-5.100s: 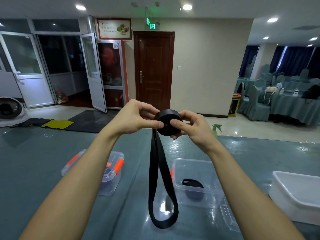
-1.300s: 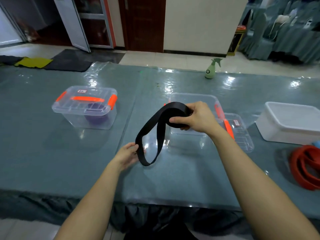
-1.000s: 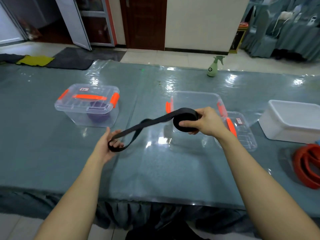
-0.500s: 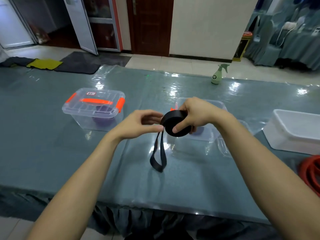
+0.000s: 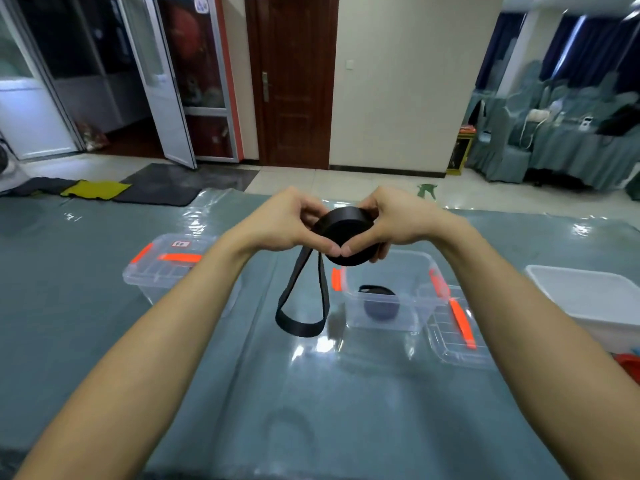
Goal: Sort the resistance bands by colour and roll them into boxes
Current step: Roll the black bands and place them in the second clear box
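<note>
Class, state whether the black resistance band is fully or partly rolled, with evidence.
Partly rolled: the left hand and right hand grip a coil of the black resistance band; a loose loop hangs below.

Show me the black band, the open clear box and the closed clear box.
black band (image 5: 348, 232): head view, flat face of the rolled part.
open clear box (image 5: 412, 317): head view, bare front wall.
closed clear box (image 5: 157, 274): head view, top of its lid.

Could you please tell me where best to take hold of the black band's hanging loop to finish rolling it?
Probably pinch the hanging loop just below the coil, across its flat faces, coming from the left: both strands hang together there, beside the left hand, while the right hand grips the coil.
</note>
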`<state>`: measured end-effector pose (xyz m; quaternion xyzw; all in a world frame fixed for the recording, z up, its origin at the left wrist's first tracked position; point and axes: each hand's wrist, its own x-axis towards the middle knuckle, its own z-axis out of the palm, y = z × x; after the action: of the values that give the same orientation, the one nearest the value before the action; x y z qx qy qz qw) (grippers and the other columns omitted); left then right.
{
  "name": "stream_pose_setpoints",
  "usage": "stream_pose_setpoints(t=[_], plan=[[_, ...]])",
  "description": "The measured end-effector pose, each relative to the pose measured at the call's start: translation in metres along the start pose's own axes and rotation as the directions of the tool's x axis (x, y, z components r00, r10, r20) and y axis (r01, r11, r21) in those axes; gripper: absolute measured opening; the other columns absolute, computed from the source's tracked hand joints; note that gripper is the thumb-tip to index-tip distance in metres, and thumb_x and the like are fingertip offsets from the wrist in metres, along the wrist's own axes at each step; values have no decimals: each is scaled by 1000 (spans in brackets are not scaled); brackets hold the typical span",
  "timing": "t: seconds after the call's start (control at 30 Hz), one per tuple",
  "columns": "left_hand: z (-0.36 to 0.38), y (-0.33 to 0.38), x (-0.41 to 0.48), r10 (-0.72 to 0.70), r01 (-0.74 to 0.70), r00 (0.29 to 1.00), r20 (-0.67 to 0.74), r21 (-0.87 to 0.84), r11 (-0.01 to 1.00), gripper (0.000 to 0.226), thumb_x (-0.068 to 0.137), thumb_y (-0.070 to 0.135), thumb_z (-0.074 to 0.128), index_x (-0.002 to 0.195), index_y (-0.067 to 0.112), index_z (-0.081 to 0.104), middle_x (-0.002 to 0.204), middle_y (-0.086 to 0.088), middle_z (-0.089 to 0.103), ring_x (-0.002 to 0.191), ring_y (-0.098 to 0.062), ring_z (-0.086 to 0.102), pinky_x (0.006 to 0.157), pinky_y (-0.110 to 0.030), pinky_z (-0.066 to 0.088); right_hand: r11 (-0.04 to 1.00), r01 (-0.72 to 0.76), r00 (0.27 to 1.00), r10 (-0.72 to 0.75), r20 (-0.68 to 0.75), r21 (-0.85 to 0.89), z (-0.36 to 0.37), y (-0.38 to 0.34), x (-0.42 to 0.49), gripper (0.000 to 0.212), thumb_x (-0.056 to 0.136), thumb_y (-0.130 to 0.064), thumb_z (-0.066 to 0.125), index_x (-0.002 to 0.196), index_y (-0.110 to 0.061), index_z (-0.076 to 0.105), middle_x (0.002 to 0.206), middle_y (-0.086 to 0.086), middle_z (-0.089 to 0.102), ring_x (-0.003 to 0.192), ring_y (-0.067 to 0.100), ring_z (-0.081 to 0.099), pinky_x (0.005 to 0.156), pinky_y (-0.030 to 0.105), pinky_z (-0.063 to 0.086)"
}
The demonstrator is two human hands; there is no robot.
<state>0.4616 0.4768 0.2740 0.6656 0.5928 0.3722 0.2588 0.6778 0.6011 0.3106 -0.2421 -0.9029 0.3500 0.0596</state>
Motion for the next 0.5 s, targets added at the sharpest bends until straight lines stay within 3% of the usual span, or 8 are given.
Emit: stream_pose_setpoints(t=[0.13,0.2,0.33,0.4,0.5], plan=[[4,-2,0,-44,45,999,-9,195,980,33,62,32,102,90,34,85,84,9,84,79,-9,81,74,-33,65,1000,7,999,-7,-35,6,6,14,-9,70,60,-62,100,119,-33,75,110,-9,80,64,25,81,50,29,61],[8,-3,0,-66,66,998,-10,280,958,34,59,35,101,88,31,84,79,10,82,72,-9,78,71,-35,63,999,28,995,-33,-94,-46,13,22,-10,53,66,-62,97,108,-35,79,105,-15,81,58,24,78,44,27,54],[14,-2,3,-81,68,997,13,430,900,30,58,36,102,81,32,83,70,14,78,65,-5,73,60,-24,56,996,73,991,-78,-108,-57,36,33,-10,28,81,-47,93,99,-28,84,88,-13,82,57,20,78,55,36,63],[17,-2,4,-100,73,994,33,459,885,29,58,36,102,79,33,82,69,14,77,65,-6,73,60,-27,58,997,69,993,-72,-93,-42,41,38,-12,33,81,-46,93,103,-25,83,92,-11,82,58,20,78,55,41,65],[22,3,9,-98,51,993,71,486,873,30,58,37,102,79,31,82,68,13,76,63,-8,71,62,-33,60,998,36,998,-39,-49,-50,51,41,-12,49,70,-52,98,107,-27,78,93,-7,82,58,18,78,50,37,62]])
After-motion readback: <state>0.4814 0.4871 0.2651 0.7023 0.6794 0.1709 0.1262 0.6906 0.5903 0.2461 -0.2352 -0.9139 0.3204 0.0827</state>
